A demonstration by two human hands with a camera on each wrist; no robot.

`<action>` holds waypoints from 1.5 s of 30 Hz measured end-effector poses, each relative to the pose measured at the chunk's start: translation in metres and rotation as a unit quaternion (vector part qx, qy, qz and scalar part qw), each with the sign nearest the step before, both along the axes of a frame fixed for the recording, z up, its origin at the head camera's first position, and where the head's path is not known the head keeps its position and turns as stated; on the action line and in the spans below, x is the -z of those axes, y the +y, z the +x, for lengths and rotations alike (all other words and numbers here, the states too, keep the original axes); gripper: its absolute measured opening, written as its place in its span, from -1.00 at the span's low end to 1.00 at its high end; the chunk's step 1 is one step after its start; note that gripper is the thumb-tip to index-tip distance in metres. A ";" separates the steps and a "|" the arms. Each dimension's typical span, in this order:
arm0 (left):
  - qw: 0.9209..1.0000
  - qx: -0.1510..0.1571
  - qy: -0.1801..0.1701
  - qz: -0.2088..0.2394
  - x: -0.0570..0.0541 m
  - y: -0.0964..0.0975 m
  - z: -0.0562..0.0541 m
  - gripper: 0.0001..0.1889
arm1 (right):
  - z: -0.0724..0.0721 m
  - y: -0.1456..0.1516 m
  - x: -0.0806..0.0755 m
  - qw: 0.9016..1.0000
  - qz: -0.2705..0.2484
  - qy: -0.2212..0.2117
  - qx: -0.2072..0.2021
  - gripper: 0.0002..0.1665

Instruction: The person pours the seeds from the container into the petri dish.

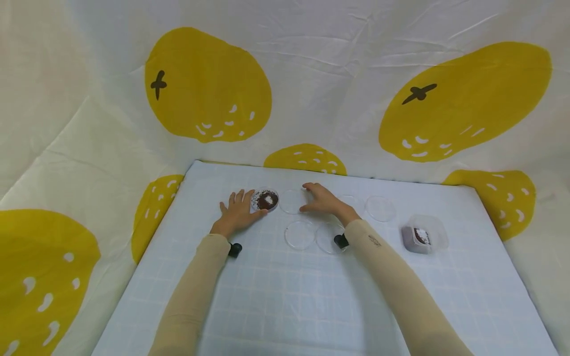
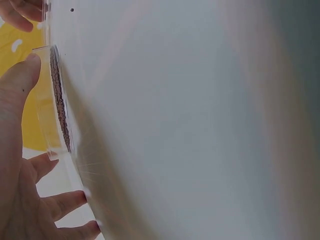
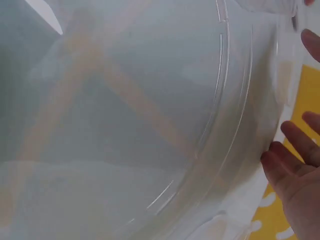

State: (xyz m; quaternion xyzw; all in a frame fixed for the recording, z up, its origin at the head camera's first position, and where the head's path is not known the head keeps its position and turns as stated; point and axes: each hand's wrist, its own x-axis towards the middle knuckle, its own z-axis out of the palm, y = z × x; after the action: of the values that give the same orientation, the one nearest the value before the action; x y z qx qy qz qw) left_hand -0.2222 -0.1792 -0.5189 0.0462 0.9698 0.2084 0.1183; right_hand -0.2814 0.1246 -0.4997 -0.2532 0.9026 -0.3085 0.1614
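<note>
A clear petri dish [image 1: 266,200] with dark brown crumbs and white bits lies on the light blue cloth toward the back. My left hand [image 1: 238,215] spans it from the left, thumb on the near side and index finger at the opposite rim. In the left wrist view, the thumb [image 2: 22,80] presses the dish's clear wall while the other fingers rest on the cloth. Right beside it sits an empty clear dish [image 1: 291,201]. My right hand [image 1: 322,199] reaches about that dish's right side, thumb and fingers spread apart, holding nothing.
Two clear empty dishes, one left [image 1: 299,235] and one partly under my right wrist [image 1: 327,237], lie nearer me. Further right are another clear round dish [image 1: 380,208] and a translucent tub [image 1: 415,242] of brown and white material. A patterned curtain [image 1: 320,99] rises behind the table.
</note>
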 end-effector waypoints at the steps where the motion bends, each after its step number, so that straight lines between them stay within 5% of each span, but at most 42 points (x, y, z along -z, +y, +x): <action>1: 1.000 0.000 -0.001 -0.001 0.000 0.000 0.000 -0.02 | -0.001 -0.001 0.000 1.000 0.009 0.000 -0.003 -0.01; 16: 1.000 0.001 -0.002 -0.014 -0.002 0.001 0.000 -0.02 | -0.004 -0.011 0.009 0.994 0.109 0.004 0.000 0.08; 31: 1.000 0.002 -0.002 -0.016 -0.003 0.002 0.000 -0.02 | 0.003 -0.009 0.002 0.996 0.091 -0.008 0.012 0.06; 45: 1.000 0.001 -0.003 -0.012 -0.001 0.001 0.000 -0.02 | 0.005 -0.009 -0.002 1.000 0.018 0.024 -0.005 0.11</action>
State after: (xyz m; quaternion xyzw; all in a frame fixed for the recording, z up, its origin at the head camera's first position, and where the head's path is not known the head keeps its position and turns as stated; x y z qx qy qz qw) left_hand -0.2226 -0.1783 -0.5175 0.0453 0.9718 0.1969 0.1216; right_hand -0.2761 0.1160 -0.4981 -0.2623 0.9103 -0.2849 0.1459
